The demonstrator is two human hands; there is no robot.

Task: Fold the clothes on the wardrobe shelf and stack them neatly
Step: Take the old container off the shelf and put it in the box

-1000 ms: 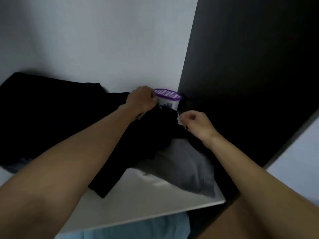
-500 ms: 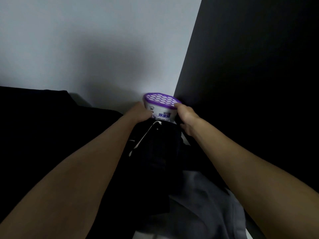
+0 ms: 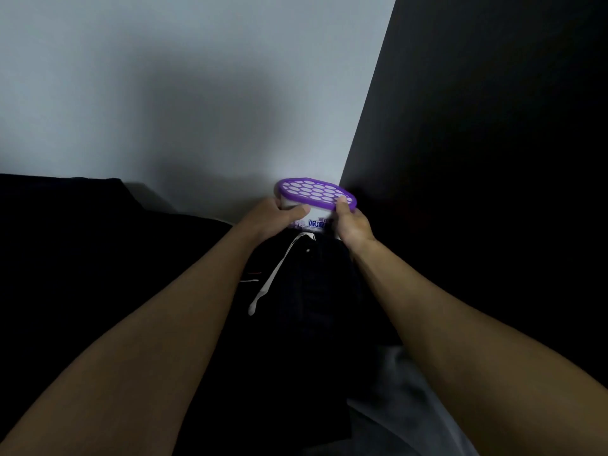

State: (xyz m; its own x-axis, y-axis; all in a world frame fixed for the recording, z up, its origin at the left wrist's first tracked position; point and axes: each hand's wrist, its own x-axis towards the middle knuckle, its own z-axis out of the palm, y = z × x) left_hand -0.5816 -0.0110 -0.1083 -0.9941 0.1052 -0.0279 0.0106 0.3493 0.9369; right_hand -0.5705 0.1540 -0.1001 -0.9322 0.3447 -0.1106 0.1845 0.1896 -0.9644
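A white dehumidifier box with a purple honeycomb lid (image 3: pixel 317 194) sits in the back right corner of the shelf. My left hand (image 3: pixel 273 217) grips its left side, thumb across the front. My right hand (image 3: pixel 350 223) grips its right side, thumb on the lid's rim. Below the box lies a black garment with a white drawstring (image 3: pixel 273 278), between my forearms. A larger black garment (image 3: pixel 82 258) covers the shelf to the left. A grey garment (image 3: pixel 404 406) lies at the lower right, partly under my right forearm.
The pale back wall (image 3: pixel 197 93) of the wardrobe rises behind the clothes. A dark side panel (image 3: pixel 493 159) closes off the right. The shelf surface is hidden under the garments.
A second ago my hands were on the black garment beside the box. Both have since closed round the box, which now sits slightly higher. The view has moved closer to the corner.
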